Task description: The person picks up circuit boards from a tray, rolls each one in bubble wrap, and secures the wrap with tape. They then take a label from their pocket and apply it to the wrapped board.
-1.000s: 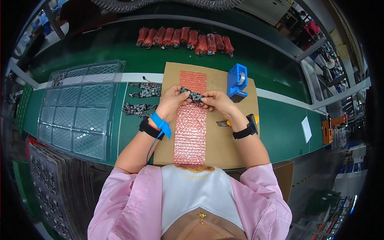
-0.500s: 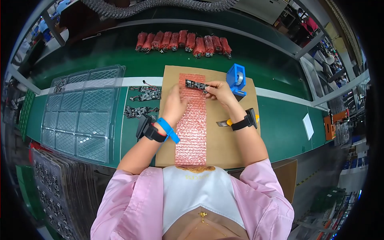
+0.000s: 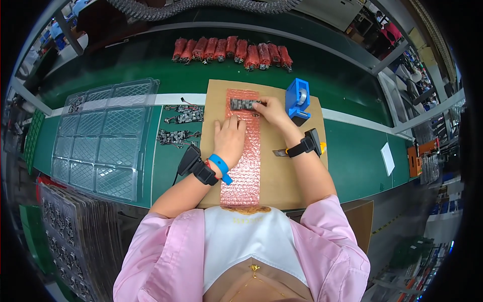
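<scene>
A long strip of pink bubble wrap (image 3: 240, 176) lies lengthwise on a brown cardboard sheet (image 3: 287, 186) in front of me. Near its far end is a small dark circuit board (image 3: 242, 104), gripped at its right end by the fingers of my right hand (image 3: 269, 110). My left hand (image 3: 230, 142) rests flat on the strip just nearer than the board, fingers stretched out and holding nothing. Left of the cardboard lie several loose circuit boards with wires (image 3: 177, 137). A blue tape dispenser (image 3: 298, 99) stands right of my right hand.
Several red bubble-wrapped bundles (image 3: 230, 48) form a row at the back. Clear plastic trays (image 3: 103, 143) lie at left; more trays holding boards (image 3: 75, 236) stand below the bench edge. A utility knife (image 3: 280, 152) is partly under my right wrist. White paper (image 3: 387, 158) lies at right.
My left hand has moved nearer to me and settled on the bubble wrap. My right hand has brought the circuit board down level against the strip's far end.
</scene>
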The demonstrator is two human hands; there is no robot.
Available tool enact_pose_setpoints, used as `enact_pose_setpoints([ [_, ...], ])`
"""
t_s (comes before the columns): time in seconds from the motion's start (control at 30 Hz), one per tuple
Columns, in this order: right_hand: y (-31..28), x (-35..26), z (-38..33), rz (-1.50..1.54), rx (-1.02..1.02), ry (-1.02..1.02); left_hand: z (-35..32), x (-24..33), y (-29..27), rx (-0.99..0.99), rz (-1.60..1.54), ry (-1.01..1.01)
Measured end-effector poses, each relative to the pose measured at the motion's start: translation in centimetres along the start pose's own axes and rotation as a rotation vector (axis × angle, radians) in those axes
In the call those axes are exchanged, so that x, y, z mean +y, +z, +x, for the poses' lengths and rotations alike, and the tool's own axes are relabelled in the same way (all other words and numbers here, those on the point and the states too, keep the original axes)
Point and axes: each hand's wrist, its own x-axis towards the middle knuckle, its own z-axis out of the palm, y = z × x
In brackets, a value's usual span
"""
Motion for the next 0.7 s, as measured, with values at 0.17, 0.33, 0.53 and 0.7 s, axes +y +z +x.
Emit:
enact_pose_setpoints([
  [0.17, 0.7, 0.9, 0.0, -0.236, -0.029, -0.009, -0.1, -0.2, 0.1, 0.059, -0.020, -0.011],
  [0.33, 0.7, 0.2, -0.3, -0.106, 0.059, -0.065, -0.1, -0.3, 0.0, 0.003, -0.007, -0.024],
  [0.53, 0.8, 0.1, -0.4, 0.021, 0.025, -0.096, -0.2, -0.3, 0.3, 0.014, 0.013, -0.019],
  [0.7, 0.7, -0.1, -0.6, -0.083, -0.104, 0.044, -0.4, -0.4, 0.6, 0.044, 0.038, -0.014],
])
